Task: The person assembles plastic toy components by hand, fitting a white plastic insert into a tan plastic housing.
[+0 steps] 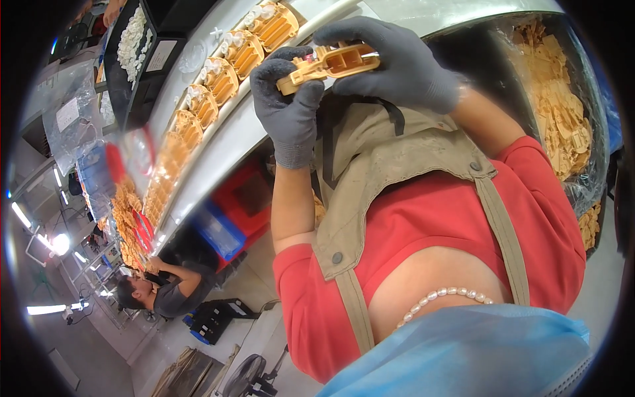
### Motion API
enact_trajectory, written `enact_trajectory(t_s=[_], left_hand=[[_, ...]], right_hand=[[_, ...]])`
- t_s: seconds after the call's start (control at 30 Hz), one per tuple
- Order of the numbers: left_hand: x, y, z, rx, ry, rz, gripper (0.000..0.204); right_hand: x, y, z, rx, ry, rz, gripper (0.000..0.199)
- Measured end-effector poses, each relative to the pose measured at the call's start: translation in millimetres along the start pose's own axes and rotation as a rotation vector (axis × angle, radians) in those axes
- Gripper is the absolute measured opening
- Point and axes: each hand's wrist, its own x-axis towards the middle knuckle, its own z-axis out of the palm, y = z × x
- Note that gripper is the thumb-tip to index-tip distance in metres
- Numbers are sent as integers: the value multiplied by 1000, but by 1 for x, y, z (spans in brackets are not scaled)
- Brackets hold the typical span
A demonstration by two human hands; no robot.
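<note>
A clear plastic bag [69, 122] with a white label [67, 114] hangs far left; another white label [161, 55] lies beside it.

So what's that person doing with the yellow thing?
A person in grey gloves holds a yellow plastic part up in both hands: the left hand grips one end, the right hand the other. Beside them, a row of similar yellow parts lies along a white conveyor, and a clear bag holds many more.

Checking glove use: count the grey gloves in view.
2: one on the left hand and one on the right hand, both gripping the yellow plastic part. The distant co-worker's hands are too small to judge.
</note>
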Motion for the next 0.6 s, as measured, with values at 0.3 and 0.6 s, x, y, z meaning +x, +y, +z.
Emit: enact_trajectory(t_s=[0.3, 0.6], left_hand=[[-14, 5, 6, 140, 18, -160, 28], [-22, 6, 6, 153, 48, -207, 26]], right_hand=[[-13, 7, 3, -78, -94, 110, 46], [-3, 7, 5, -21, -200, -9, 42]])
